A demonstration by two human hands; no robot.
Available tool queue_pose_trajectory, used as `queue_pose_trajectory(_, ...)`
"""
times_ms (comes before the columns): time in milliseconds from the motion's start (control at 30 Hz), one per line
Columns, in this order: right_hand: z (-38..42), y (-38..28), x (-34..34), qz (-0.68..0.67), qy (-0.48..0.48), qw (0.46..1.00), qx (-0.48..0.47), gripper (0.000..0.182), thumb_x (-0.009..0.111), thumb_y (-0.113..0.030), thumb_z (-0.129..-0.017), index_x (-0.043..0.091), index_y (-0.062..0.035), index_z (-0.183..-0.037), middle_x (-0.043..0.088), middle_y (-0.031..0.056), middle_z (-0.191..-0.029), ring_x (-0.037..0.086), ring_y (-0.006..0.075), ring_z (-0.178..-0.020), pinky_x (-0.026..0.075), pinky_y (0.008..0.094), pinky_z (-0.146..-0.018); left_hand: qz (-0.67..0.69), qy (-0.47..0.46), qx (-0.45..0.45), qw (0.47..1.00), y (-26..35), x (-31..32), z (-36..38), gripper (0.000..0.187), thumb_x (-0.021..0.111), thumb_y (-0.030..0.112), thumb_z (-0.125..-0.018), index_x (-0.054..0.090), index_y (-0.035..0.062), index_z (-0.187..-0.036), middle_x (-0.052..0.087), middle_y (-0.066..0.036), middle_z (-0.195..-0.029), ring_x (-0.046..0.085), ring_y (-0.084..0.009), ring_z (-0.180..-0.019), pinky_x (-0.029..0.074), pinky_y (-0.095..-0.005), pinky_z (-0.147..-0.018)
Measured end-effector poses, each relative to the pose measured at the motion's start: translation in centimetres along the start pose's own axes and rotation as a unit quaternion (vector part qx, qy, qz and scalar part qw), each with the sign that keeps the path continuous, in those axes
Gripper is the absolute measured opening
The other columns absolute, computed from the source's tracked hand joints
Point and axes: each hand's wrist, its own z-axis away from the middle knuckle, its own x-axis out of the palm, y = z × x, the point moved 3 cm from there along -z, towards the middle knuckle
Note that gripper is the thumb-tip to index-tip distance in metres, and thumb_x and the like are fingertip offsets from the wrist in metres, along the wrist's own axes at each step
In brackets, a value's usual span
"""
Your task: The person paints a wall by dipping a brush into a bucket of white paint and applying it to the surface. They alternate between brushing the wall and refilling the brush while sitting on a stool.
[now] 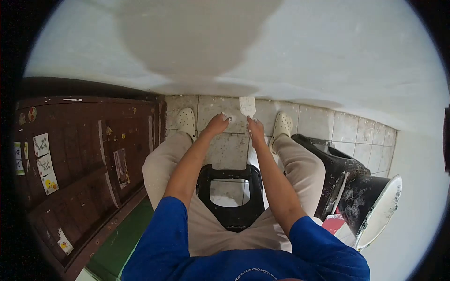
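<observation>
My right hand (256, 130) is closed on a flat tool with a wide white head, which looks like a brush (247, 107). Its head points away from me, close to the foot of the pale wall (318, 61). To the left, my left hand (218, 124) is curled, with something small at its fingertips that I cannot make out. Both hands are above the tiled floor (227, 152), between my two shoes. White specks mark the fingers.
A black stool (229, 217) is between my legs. At the right are a black plastic piece (323, 164) and a tilted, paint-smeared bucket (361, 201), with something red beside it. A brown wooden door with stickers (77, 154) lines the left side.
</observation>
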Motion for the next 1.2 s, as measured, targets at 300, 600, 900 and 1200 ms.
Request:
queue_pose_trajectory(300, -0.8, 3.2, 1.5, -0.034, -0.002, 0.999, -0.004, 0.03, 0.057, -0.028, -0.087, 0.053, -0.0052, -0.069, 0.046, -0.0001, -0.056, 0.042, 0.0113, -0.05, 0.033, 0.0297, -0.05, -0.142, -0.016, 0.098, 0.985, -2.1, -0.5, -1.6, 0.055, 0.05, 0.039, -0.091, 0.047, -0.0035, -0.125, 0.052, -0.027, -0.121, 0.052, -0.0397, -0.111, 0.041, -0.0431, -0.095)
queue_pose_trajectory(600, -3.3, 3.6, 1.9, -0.03, 0.009, 0.998, -0.048, 0.026, 0.055, -0.026, -0.088, 0.054, -0.0046, -0.074, 0.048, 0.0002, -0.057, 0.043, 0.0109, -0.047, 0.032, 0.0297, -0.046, -0.112, 0.026, 0.096, 0.989, -2.1, -4.6, -2.4, 0.053, 0.05, 0.039, -0.091, 0.051, -0.0062, -0.119, 0.056, -0.027, -0.114, 0.054, -0.0403, -0.108, 0.042, -0.0435, -0.093)
queue_pose_trajectory(900, -3.7, 2.5, 0.9, -0.067, 0.011, 0.997, -0.032, 0.022, 0.055, -0.024, -0.089, 0.055, -0.0048, -0.077, 0.049, -0.0007, -0.058, 0.041, 0.0081, -0.046, 0.031, 0.027, -0.044, -0.089, -0.019, 0.091, 0.992, 5.0, -5.9, 0.2, 0.052, 0.051, 0.039, -0.089, 0.05, -0.0032, -0.121, 0.058, -0.026, -0.113, 0.055, -0.0395, -0.108, 0.043, -0.0437, -0.092)
queue_pose_trajectory(1200, -1.8, 0.1, 1.1, -0.081, 0.026, 0.995, -0.056, 0.022, 0.056, -0.023, -0.089, 0.056, -0.0041, -0.078, 0.05, -0.0005, -0.059, 0.042, 0.0077, -0.048, 0.031, 0.0262, -0.044, -0.051, 0.054, 0.129, 0.989, 4.7, -5.0, -3.3, 0.055, 0.055, 0.044, -0.087, 0.051, -0.0009, -0.119, 0.063, -0.014, -0.092, 0.057, -0.02, -0.07, 0.046, -0.0333, -0.063)
